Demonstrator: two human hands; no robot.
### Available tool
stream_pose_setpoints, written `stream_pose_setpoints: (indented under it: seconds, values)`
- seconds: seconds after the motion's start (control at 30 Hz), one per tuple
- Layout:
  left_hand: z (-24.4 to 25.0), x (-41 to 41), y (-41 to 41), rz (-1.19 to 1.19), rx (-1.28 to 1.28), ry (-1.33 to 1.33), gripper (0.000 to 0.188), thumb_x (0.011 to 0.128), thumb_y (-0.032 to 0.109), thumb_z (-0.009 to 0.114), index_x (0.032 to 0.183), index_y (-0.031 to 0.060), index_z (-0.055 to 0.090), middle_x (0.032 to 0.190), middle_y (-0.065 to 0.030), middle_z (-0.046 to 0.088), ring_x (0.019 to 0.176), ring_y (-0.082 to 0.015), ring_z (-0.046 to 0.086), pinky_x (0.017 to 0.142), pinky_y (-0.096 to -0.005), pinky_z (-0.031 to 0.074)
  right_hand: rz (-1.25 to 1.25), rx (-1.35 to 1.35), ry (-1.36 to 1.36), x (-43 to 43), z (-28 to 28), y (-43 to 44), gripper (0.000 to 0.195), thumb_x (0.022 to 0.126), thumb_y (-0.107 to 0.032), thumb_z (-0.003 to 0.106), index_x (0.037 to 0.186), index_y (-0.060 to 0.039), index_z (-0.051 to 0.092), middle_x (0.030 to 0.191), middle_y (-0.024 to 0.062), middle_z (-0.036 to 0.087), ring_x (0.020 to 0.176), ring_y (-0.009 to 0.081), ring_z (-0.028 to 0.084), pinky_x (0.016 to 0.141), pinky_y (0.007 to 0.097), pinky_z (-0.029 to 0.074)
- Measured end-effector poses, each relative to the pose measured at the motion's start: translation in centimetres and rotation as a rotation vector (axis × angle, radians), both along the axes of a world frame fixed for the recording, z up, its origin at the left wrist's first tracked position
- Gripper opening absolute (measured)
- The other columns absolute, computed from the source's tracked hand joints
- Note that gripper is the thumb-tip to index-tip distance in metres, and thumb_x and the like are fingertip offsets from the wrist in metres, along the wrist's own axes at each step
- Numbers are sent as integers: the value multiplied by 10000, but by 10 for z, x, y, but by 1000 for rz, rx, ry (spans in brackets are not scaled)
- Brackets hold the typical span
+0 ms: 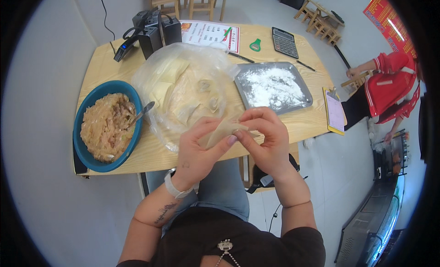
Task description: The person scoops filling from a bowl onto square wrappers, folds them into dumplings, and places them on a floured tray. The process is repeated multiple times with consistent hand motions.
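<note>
Between my two hands, above the table's front edge, is a folded dough wrapper (220, 132). My left hand (201, 153) grips its left side, the thumb along the near face. The fingertips of my right hand (266, 138) pinch its right end; whether filling lies inside is hidden. Beyond my hands a clear plastic bag (192, 53) is spread out, with a stack of square wrappers (168, 81) on its left part. Several folded pieces, one a small dumpling (213, 103), lie on the bag. On the left, a blue bowl (78, 143) holds minced filling (105, 126) and a metal utensil (146, 108).
A metal tray (245, 95) of white flour stands at the right. Behind are black power-bank-like boxes (151, 41), a printed sheet (206, 34), a green bottle opener (255, 45) and a calculator (285, 42). A clipboard (334, 110) overhangs the right edge, near a person in red (388, 84).
</note>
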State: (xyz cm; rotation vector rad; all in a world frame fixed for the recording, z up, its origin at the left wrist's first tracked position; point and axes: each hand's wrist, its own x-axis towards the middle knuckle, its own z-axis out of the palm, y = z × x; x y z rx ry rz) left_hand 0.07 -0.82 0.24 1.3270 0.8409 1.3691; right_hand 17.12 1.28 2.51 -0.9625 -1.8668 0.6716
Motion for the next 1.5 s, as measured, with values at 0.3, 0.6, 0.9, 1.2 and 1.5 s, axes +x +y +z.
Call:
stream_pose_setpoints:
  seconds: [0.3, 0.6, 0.9, 1.2, 1.5]
  values:
    - [9, -5, 24, 220, 472, 406, 124, 755, -15, 689, 877, 3, 681, 817, -110, 643, 731, -205, 624, 645, -275, 487, 63, 443, -192, 4, 11, 14, 199, 684, 59, 680, 852, -15, 604, 827, 115, 584, 696, 281, 567, 596, 324, 474]
    - [-17, -11, 41, -4, 36, 81, 130, 823, 66, 686, 925, -11, 661, 800, -47, 646, 734, -108, 606, 660, -234, 503, 162, -169, -295, 23, 6, 34, 51, 836, -6, 631, 839, 29, 595, 728, 96, 587, 659, 169, 595, 572, 268, 480]
    - [-21, -9, 28, 80, -117, 87, 132, 870, 91, 650, 854, -30, 600, 701, -11, 577, 620, -58, 554, 526, -198, 442, 48, 297, -255, 9, -9, 24, 107, 799, -34, 660, 872, -12, 585, 727, 138, 567, 650, 322, 573, 556, 354, 463]
    - [-18, -8, 34, 178, -42, 96, 128, 898, 91, 610, 921, -35, 611, 734, -26, 603, 611, -63, 555, 514, -189, 432, 22, -400, 90, 10, 2, 29, 122, 867, -96, 634, 896, 22, 618, 684, 77, 604, 586, 143, 586, 533, 272, 461]
    - [-21, -13, 30, -36, -269, -110, 179, 925, 95, 558, 1008, -57, 601, 809, -91, 656, 690, -128, 628, 634, -230, 502, -2, -371, 233, 12, -10, 25, 120, 900, -97, 597, 878, 21, 604, 644, 36, 580, 557, 63, 520, 508, 207, 415]
